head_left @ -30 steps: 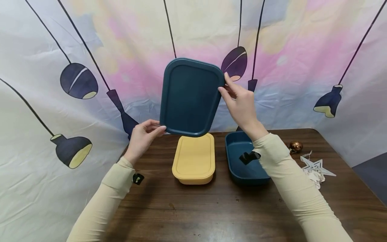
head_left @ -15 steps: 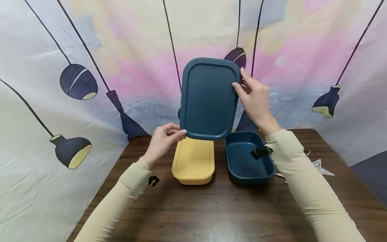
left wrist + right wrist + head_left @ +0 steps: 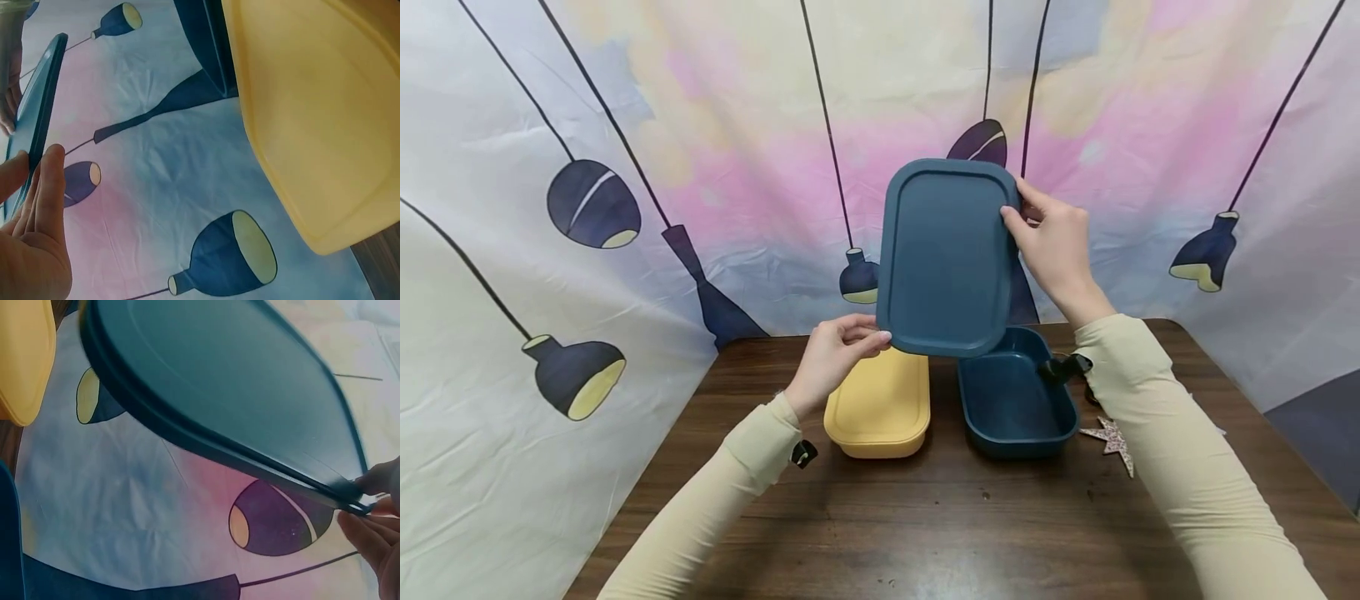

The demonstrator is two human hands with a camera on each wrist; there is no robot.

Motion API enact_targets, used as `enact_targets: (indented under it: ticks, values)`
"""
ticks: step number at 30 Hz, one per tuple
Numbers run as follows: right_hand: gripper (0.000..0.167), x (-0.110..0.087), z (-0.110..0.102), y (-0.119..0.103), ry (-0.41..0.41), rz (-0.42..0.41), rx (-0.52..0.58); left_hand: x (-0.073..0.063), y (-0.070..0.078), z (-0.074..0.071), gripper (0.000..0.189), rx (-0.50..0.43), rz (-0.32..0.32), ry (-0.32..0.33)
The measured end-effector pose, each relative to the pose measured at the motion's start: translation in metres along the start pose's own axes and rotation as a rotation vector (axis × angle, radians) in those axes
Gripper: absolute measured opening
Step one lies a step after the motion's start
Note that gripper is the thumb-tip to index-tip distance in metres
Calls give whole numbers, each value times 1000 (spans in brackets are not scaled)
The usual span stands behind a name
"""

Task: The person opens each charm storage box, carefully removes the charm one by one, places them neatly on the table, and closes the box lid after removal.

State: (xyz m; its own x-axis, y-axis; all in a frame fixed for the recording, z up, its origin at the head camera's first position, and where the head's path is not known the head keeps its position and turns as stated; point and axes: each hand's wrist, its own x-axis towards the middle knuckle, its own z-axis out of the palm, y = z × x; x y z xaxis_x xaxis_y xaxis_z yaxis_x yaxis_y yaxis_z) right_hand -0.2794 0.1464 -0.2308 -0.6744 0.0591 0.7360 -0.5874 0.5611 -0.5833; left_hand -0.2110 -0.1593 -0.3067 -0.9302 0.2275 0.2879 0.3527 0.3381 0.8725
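A dark blue rectangular lid [image 3: 949, 258] with rounded corners is held up, tilted, above the table in the head view. My left hand [image 3: 835, 358] pinches its lower left corner between thumb and fingers. Its upper right edge is pinched by my right hand [image 3: 1056, 246], seen also in the right wrist view, where the lid [image 3: 237, 381] shows its rim. Below and to the right stands a blue box [image 3: 1018, 400] without a lid, its back left part overlapped by the lid. A yellow box with a yellow lid on it [image 3: 883, 400] sits to the left of the blue box.
On the brown wooden table [image 3: 925, 533], a speckled star ornament [image 3: 1110, 442] lies right of the blue box, with other items mostly behind my right sleeve [image 3: 1180, 450]. A fabric backdrop [image 3: 760, 167] printed with lamps hangs behind the table.
Both hands have carried the blue lid to the right and slightly down, from over the yellow box toward the blue box. The grip on it is the same.
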Motion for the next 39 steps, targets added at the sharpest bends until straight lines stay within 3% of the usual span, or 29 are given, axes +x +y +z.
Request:
enact_targets:
  ticks: [5, 8, 15, 22, 30, 39]
  values:
    - [43, -2, -4, 5, -41, 74, -24, -4, -1, 6, 51, 14, -43, -56]
    - [44, -2, -8, 9, -74, 109, -40, -6, -1, 9, 53, 43, -31, -77]
    - [43, -2, -16, 16, -120, 124, -87, -8, -1, 21, 53, 152, 109, -62]
    - [42, -4, -22, 24, -167, 143, -104, -6, -4, 31, 68, 165, 215, -66]
    - [40, -5, -21, 33, -233, 139, -163, -10, -8, 42, 75, 365, 335, -62]
    - [38, -10, -17, 50, -333, 173, -215, -13, -13, 59, 74, 382, 287, -95]
